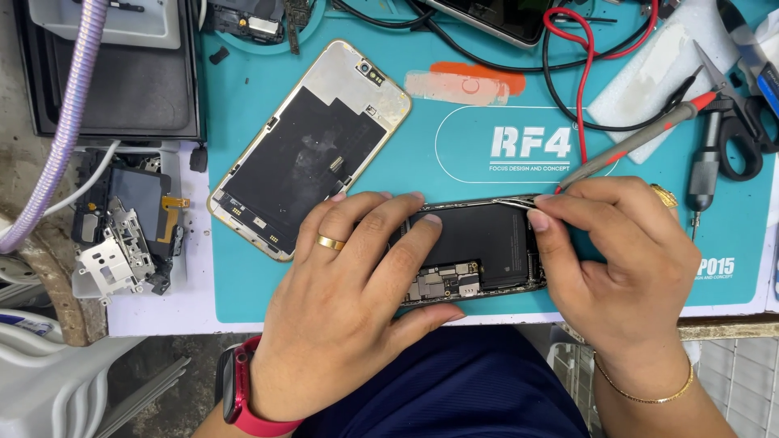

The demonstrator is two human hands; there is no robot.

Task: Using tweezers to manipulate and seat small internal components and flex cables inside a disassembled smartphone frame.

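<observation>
Tweezers of thin silver metal (519, 203), pinched in your right hand (617, 268), touch the top edge of the opened black phone body (479, 251), lying lengthwise at lower centre; your left hand (349, 308) presses it flat.

Teal mat (454, 162); black, gold-edged phone back (308, 150); red probe wire (586, 81); gold ring (330, 242); pink-red watch strap (247, 405); lilac braided hose (69, 113).
</observation>
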